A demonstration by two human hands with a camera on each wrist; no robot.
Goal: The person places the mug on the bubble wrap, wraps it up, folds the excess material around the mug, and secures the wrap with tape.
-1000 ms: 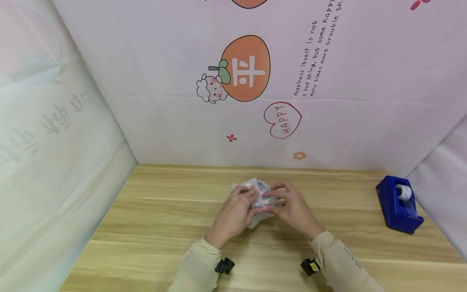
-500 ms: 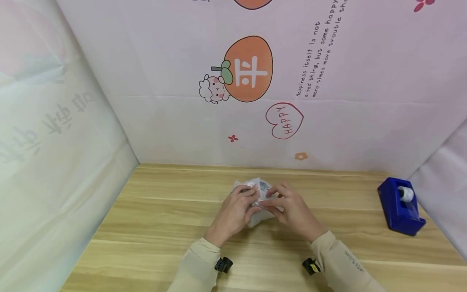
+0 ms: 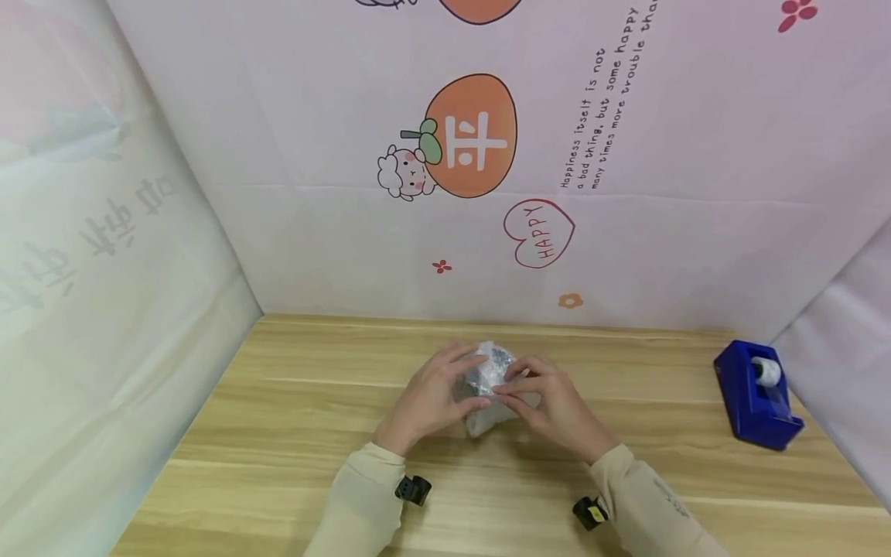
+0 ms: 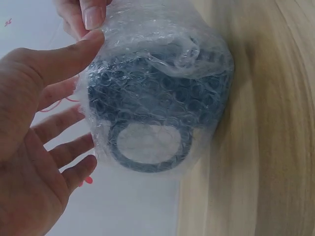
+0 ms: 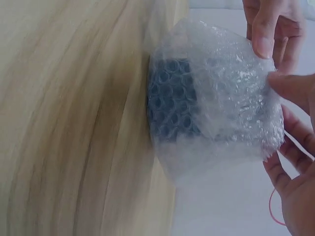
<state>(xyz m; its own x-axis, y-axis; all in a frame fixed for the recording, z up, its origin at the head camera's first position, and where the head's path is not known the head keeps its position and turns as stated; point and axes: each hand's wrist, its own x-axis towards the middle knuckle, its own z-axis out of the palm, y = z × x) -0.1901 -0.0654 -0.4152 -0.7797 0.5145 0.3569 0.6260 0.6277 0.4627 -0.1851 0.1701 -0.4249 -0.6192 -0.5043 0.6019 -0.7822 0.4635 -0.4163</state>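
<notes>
A dark mug lies inside clear bubble wrap on the table, its ring handle showing through in the left wrist view. My left hand stands at the bundle's left side, fingers and thumb spread apart, the thumb tip close to the top edge of the wrap. From the right, my right hand pinches the wrap at the top between thumb and fingers. In the right wrist view, loose folds of wrap cover part of the mug.
A blue tape dispenser with a roll of tape stands at the table's right side. Behind the wooden table hangs a printed pale cloth, with more cloth on both sides.
My left hand has drawn back a little to the left and its fingers have spread off the wrap. My right hand stays at the top of the bundle.
</notes>
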